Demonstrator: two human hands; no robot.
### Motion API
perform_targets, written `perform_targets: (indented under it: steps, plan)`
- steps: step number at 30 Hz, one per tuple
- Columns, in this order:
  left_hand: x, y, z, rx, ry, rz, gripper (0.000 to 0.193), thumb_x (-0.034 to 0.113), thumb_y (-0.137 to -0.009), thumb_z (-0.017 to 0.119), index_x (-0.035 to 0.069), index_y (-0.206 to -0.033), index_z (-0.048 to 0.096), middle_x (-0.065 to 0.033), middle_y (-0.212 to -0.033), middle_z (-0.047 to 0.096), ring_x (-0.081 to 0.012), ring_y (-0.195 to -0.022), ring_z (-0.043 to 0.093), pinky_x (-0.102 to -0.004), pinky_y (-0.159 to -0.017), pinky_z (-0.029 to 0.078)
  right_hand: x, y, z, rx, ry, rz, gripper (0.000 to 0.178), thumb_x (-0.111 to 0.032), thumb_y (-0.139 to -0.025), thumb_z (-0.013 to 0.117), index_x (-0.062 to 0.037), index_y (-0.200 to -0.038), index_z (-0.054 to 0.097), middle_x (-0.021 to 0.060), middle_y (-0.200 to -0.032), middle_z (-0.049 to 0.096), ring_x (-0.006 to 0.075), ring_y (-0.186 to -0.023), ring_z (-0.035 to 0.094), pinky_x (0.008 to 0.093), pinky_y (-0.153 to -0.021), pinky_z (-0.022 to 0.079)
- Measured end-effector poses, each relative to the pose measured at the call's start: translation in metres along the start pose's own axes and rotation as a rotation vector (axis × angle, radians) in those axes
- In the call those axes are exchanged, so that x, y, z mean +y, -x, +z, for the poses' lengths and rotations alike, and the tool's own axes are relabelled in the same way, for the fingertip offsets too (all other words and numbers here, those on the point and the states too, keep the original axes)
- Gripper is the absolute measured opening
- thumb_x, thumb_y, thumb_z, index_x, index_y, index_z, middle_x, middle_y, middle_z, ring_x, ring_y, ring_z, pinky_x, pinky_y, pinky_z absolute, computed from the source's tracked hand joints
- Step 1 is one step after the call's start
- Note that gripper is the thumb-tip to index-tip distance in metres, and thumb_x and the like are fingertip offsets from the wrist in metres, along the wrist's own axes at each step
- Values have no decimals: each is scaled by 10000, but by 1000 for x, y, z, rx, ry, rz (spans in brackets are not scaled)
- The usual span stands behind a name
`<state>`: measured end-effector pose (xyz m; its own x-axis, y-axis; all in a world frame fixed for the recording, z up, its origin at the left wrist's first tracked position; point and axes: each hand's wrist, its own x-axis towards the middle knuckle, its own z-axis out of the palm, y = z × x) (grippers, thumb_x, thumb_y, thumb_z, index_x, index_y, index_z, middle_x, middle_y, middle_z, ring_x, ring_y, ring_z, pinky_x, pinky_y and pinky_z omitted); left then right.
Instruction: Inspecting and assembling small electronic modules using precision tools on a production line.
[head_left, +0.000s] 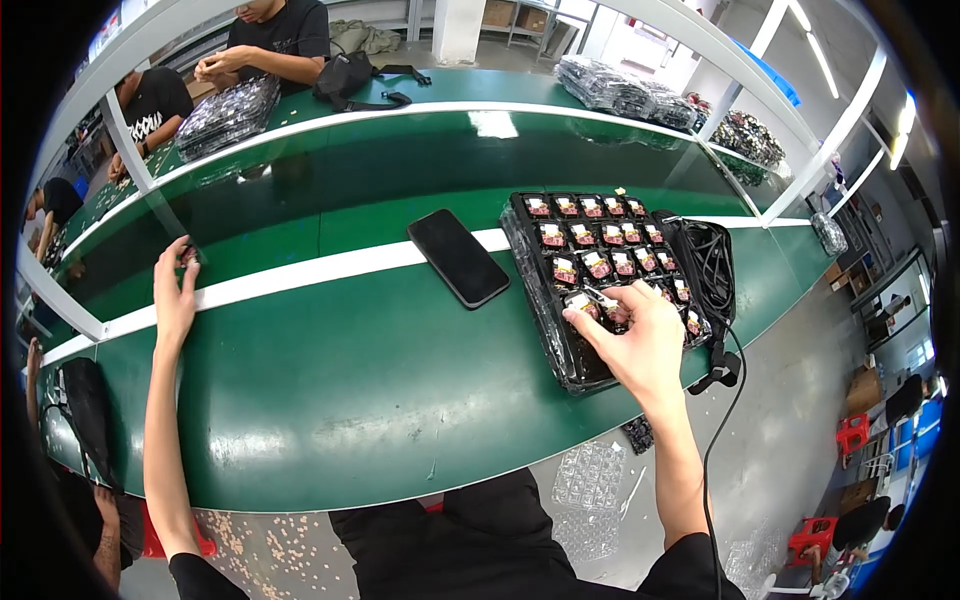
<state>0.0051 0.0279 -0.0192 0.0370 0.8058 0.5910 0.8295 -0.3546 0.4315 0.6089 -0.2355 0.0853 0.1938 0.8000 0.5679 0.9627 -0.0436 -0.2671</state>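
Observation:
A black plastic tray with rows of pockets lies at the right of the green table. Its pockets hold small pink-and-white pieces with yellow spots; I cannot make out their kind. Over the near rows, my right hand has thumb and fingers closed around a small piece in or just above a pocket. Far to the left, my left hand reaches to the white divider strip. Between its thumb and fingers is a small dark reddish piece, partly hidden by the fingers.
A black phone lies left of the tray. Black cables and a bag sit against the tray's right side, one cable hanging over the edge. White frame posts rise at the table's back. Across the table, a person handles something beside stacked trays.

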Motion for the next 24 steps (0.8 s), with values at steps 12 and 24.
perform_targets:
  steps: [12, 24]
  plan:
    - [192, 77, -15, -735, 457, 373, 688, 114, -892, 890, 86, -1531, 638, -99, -1405, 706, -289, -1219, 660, -453, -1086, 527, -115, -8, 39, -445, -913, -105, 194, -29, -1057, 723, 49, -1227, 775, 47, -858, 634, 73, -668, 528, 274, -594, 412]
    - [191, 90, -4, -639, 463, 282, 797, 180, -808, 974, 89, -1527, 641, -96, -1295, 748, -289, -1174, 678, -438, -1089, 506, -143, 11, 145, -608, -1209, 102, 143, -56, -1032, 796, 46, -1118, 849, 67, -850, 768, 55, -763, 657, 248, -655, 516]
